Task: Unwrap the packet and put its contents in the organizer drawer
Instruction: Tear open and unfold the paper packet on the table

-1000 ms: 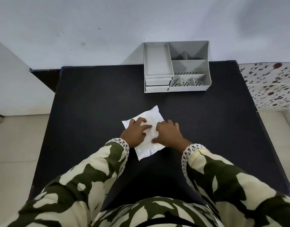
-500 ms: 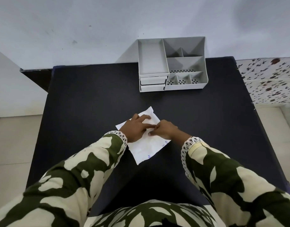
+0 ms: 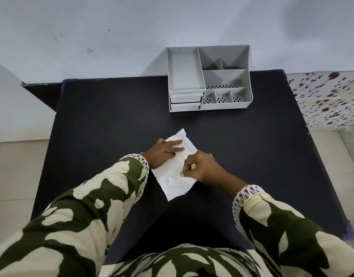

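A white flat packet (image 3: pixel 175 181) lies at a slant on the black table (image 3: pixel 112 120), near its middle. My left hand (image 3: pixel 164 152) rests flat on the packet's upper left part, fingers stretched out and pressing it down. My right hand (image 3: pixel 200 166) pinches the packet's right edge between thumb and fingers. The grey organizer (image 3: pixel 208 78) stands at the table's far edge against the wall. Its two small drawers (image 3: pixel 186 101) sit shut at its front left. What the packet holds is hidden.
The organizer has one long tray on the left and several smaller compartments on the right. A pale wall (image 3: pixel 132 27) rises behind the table. A speckled tiled surface (image 3: pixel 328 100) lies to the right, and light floor (image 3: pixel 12 176) to the left.
The packet has turned to a steeper slant. My right hand has shifted from beside the left fingers to the packet's right edge and curled into a pinch. My left hand stays on the packet.
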